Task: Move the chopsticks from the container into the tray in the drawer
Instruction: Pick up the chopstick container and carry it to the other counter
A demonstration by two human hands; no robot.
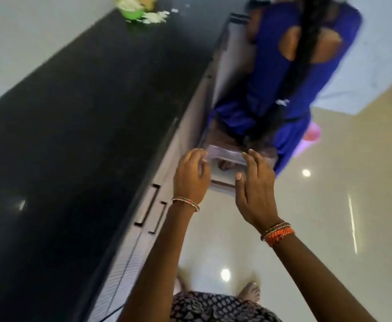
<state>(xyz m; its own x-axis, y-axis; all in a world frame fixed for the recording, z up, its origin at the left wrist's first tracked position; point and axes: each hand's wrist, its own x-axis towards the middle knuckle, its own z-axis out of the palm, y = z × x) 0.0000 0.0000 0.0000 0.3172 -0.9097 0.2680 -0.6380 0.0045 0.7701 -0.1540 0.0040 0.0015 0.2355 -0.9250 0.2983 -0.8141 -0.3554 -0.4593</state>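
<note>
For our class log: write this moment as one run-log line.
left hand: open, empty | right hand: open, empty | drawer: open | chopsticks: unseen

Count, head view, frame blurred:
- hands: 2, left hand (191,174) and right hand (256,189), both with fingers spread and holding nothing
- bangles: at least 1 on left wrist (185,203); right wrist stack (277,232), number unclear
- black counter (78,117): 1
- green bowl (133,11): 1
- open drawer (223,180): 1
- closed drawer handles (147,211): 2
- person in blue (290,73): 1
- bare foot (248,292): 1 clearly seen
- chopsticks: cannot tell
</note>
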